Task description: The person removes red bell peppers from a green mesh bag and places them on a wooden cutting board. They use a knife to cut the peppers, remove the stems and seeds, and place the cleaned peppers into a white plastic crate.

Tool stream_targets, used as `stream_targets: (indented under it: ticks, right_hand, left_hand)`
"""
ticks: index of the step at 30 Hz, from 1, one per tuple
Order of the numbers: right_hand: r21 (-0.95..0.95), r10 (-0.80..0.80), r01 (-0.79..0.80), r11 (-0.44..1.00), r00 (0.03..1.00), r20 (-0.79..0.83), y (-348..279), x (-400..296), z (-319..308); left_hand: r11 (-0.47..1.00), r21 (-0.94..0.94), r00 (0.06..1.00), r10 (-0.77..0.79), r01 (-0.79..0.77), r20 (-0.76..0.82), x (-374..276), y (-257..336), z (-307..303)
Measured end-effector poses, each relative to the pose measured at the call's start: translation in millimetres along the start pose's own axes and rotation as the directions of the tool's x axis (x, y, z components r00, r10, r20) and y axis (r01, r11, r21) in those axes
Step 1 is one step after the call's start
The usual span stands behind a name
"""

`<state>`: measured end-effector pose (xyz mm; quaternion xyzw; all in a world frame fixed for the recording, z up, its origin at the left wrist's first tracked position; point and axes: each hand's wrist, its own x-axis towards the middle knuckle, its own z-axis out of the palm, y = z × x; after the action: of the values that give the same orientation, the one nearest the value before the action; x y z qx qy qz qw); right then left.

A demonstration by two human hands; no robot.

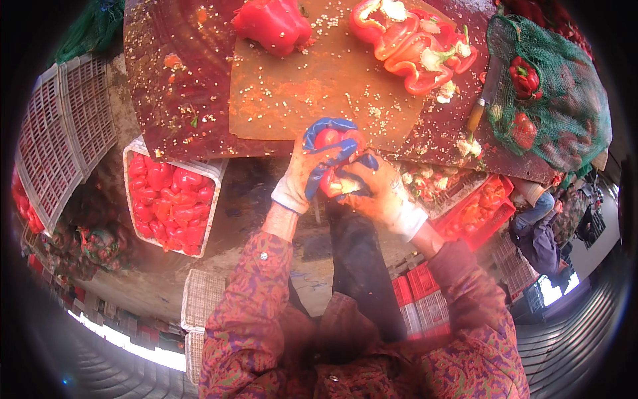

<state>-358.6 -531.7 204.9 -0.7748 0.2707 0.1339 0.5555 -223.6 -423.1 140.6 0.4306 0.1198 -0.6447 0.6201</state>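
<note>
My left hand [311, 164], in a white work glove with a blue coated palm, is wrapped around a red bell pepper [328, 138]. My right hand [376, 185], gloved alike and stained orange, grips the lower right side of the same pepper. A pale core shows between the hands; the fingers hide much of the pepper. Both hands are just off the near edge of a brown cutting board [319, 112] strewn with seeds. On the board lie a whole red bell pepper [276, 25] and cut-open peppers [416, 55] with pale cores.
A knife [478, 107] lies right, beside a green mesh sack [563, 99] of peppers. Below the table are a white crate [217, 199] of red peppers, a tray of cores [461, 199] and a red crate [506, 214] of pepper pieces. Another person [536, 239] is at right.
</note>
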Motion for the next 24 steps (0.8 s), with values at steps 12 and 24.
stream_targets:
  ticks: [12,24]
  right_hand:
    - [0.116,0.100,-0.101,0.988,0.995,0.019,8.6,-3.4,-12.4]
    - [-0.436,0.036,-0.174,0.883,0.951,-0.307,40.1,-26.4,-104.5]
  left_hand:
    - [0.975,-0.217,0.996,-0.043,0.058,0.074,19.0,-8.2,-0.8]
    - [0.937,-0.348,0.999,0.022,-0.029,-0.025,21.0,-23.0,-15.6]
